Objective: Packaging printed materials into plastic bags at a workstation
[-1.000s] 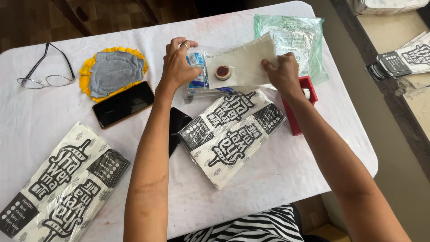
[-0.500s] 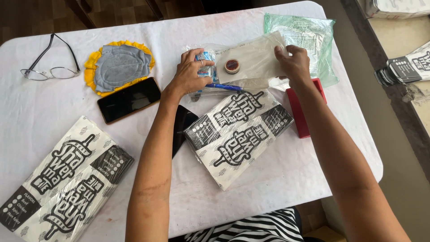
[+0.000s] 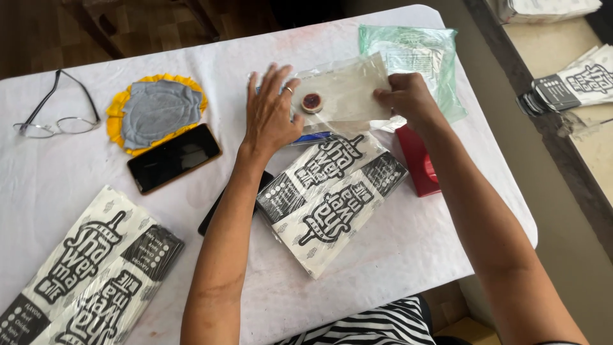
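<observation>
We note a white table (image 3: 396,255), white paper sleeves (image 3: 332,198) with bold black lettering, a grey pad (image 3: 156,115) edged in yellow, a black phone (image 3: 174,158), a red box (image 3: 418,160), a pale green plastic bag (image 3: 415,51), and a cream sheet (image 3: 348,96) bearing a dark red round spot (image 3: 311,102).

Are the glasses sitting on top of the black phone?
No, the glasses lie apart on the white tablecloth, left of the black phone.

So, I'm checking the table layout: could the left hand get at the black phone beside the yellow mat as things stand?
Probably yes. The left hand rests on the clear packet, and the black phone lies uncovered on bare cloth to its left, with nothing between them.
</observation>
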